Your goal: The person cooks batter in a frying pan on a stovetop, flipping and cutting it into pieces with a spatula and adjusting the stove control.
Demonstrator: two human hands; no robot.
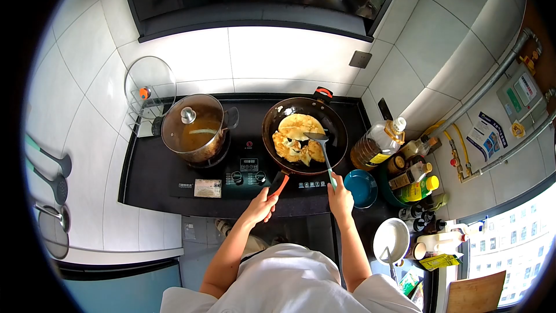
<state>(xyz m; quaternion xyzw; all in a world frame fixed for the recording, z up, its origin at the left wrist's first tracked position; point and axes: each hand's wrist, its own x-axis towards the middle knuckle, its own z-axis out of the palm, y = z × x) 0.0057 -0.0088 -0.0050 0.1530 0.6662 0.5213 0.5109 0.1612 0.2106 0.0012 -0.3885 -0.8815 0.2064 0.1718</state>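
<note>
A dark wok [339,122] sits on the right side of the black cooktop [147,168]. Inside it lie browned yellow pieces of egg [298,124], one large and several smaller. My left hand [260,206] is wrapped around the wok's red and black handle [279,184]. In my right hand [340,199] is a spatula [326,153] with a pale green grip, its dark blade resting over the egg. Beside the right hand stands a blue bowl [360,189].
A lidded glass pot [194,130] of brownish liquid stands on the left burner. A spare glass lid [150,78] leans in a rack behind it. On the right are an oil bottle [373,145], several seasoning bottles [411,175] and a white saucepan [391,240]. Utensils [55,182] hang left.
</note>
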